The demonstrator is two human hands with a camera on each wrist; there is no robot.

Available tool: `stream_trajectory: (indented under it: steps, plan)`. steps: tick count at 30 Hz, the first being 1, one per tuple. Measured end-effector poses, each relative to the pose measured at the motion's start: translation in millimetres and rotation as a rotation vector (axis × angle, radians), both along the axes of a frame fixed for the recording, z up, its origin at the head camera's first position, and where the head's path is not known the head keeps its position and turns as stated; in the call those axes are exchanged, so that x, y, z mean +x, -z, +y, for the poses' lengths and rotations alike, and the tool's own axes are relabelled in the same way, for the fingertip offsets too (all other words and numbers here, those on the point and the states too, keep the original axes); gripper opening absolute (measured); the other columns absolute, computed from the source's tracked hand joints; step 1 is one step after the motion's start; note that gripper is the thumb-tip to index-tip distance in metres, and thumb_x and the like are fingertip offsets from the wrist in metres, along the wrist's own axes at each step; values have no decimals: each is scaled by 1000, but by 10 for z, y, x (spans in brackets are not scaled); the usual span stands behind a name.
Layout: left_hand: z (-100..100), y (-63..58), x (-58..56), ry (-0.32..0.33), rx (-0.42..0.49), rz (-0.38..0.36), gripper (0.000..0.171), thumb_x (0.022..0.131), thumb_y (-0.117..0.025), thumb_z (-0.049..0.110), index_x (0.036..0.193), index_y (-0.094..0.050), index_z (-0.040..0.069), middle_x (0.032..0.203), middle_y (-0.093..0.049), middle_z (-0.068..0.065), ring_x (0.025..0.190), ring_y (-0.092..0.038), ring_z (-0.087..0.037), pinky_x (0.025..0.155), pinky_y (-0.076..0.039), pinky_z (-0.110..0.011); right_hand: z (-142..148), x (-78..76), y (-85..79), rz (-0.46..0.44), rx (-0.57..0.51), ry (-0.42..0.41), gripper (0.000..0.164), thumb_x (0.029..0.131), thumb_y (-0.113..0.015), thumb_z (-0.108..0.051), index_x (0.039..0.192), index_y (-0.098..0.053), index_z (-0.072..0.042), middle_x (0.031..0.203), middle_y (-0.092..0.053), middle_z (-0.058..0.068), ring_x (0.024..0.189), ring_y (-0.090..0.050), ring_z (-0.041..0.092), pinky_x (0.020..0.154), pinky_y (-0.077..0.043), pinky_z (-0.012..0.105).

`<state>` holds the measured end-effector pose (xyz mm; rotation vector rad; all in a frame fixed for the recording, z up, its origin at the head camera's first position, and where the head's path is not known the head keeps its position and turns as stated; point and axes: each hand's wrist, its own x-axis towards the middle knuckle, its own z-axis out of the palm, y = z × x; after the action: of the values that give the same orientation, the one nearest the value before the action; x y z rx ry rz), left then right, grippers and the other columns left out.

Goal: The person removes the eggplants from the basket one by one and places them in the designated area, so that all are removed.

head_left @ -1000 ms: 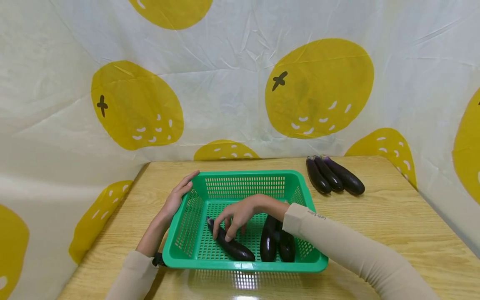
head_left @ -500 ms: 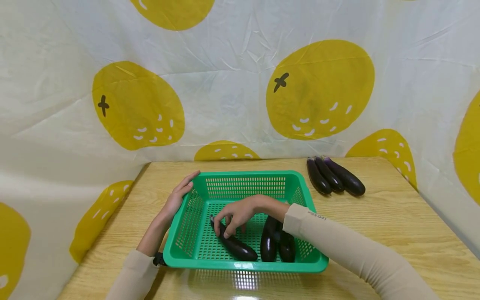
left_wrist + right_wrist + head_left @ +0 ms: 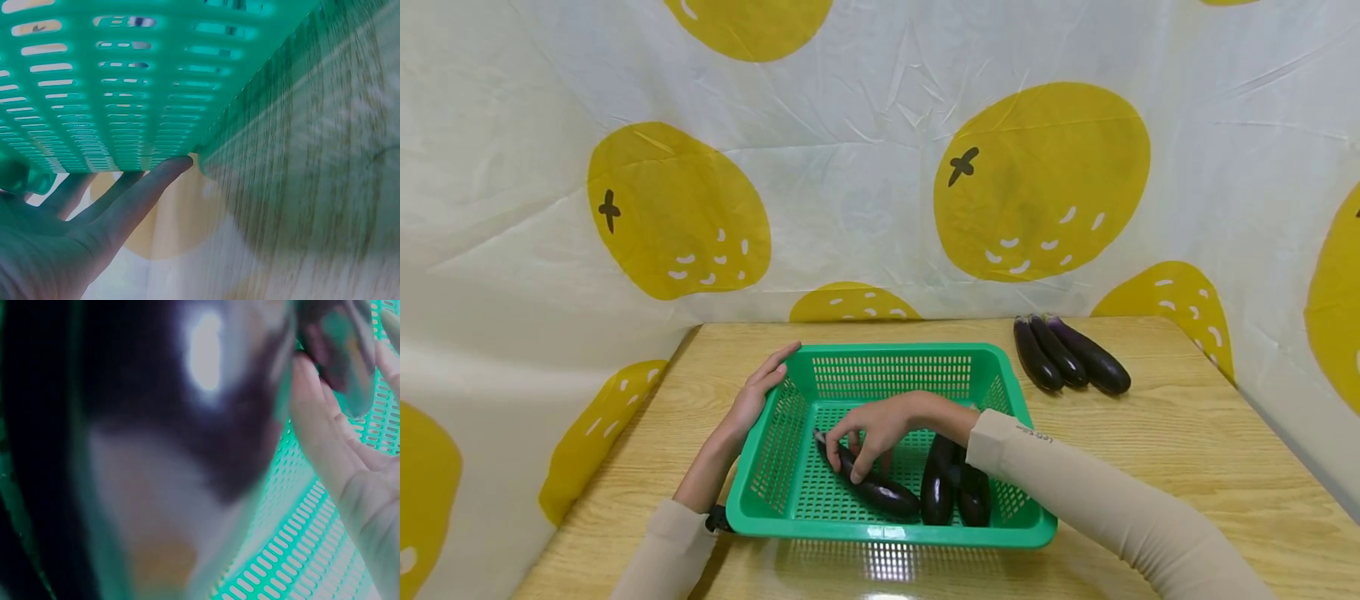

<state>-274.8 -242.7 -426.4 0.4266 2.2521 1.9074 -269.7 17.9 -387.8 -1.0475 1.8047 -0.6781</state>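
A green plastic basket (image 3: 891,531) with slotted walls stands on the table. Along its left wall lies my left hand (image 3: 752,402), fingers straight and touching the outside near the rim; the left wrist view shows those fingers (image 3: 140,203) extended against the slots. Inside the basket, my right hand (image 3: 880,427) pinches a dark eggplant (image 3: 887,497) near its stem half, thumb on one side and fingers on the other. This eggplant lies slanted, its blunt end beside another eggplant (image 3: 936,492). One more eggplant (image 3: 975,502) is partly hidden under my right forearm. Close-up eggplant skin (image 3: 150,381) fills much of the right wrist view.
Three eggplants (image 3: 1067,360) lie side by side on the wooden table (image 3: 1180,400), behind and right of the basket. A white cloth (image 3: 850,192) printed with yellow fruit hangs at the table's back and sides.
Between my right fingers the eggplant has turned a little, its blunt end shifting right toward the neighbouring eggplant. My left hand and the basket have stayed in place.
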Motion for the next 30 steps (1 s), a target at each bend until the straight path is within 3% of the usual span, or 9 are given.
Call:
stream_trajectory:
  steps: [3,10,17,22,30]
  plan:
    - [0,-9,5,0,0,-6,51,115,-29,31,165,-28,21,173,-21,-7,155,-25,-31,120,-26,-42,-4,6,-12,2,-11,1,23,96,-73,-12,117,-68,-16,98,-63,4,80,-63,16,76,-62,47]
    - [-2,-15,8,3,15,-26,51,114,-31,34,165,-29,24,171,-25,-6,153,-30,-32,102,-39,-15,0,21,-55,-37,-62,30,20,96,-72,-11,115,-69,-12,99,-58,4,75,-60,18,77,-61,52]
    - [1,-11,5,13,19,-33,52,114,-31,34,165,-28,24,171,-25,-8,152,-31,-34,100,-41,-16,22,9,-111,-51,-116,50,17,95,-74,-11,112,-70,-12,96,-56,4,72,-61,19,74,-61,53]
    - [-1,-14,3,16,20,-32,52,114,-30,34,165,-27,23,172,-24,-7,152,-30,-35,101,-41,-15,47,13,-190,-39,-169,58,17,94,-75,-12,111,-69,-13,103,-56,3,80,-67,18,77,-59,59]
    - [-5,-9,-2,20,23,-22,52,114,-30,33,165,-28,23,171,-26,-7,148,-35,-31,101,-40,-15,148,23,-394,1,-264,110,25,91,-79,-14,112,-67,-15,114,-61,4,97,-69,29,79,-63,43]
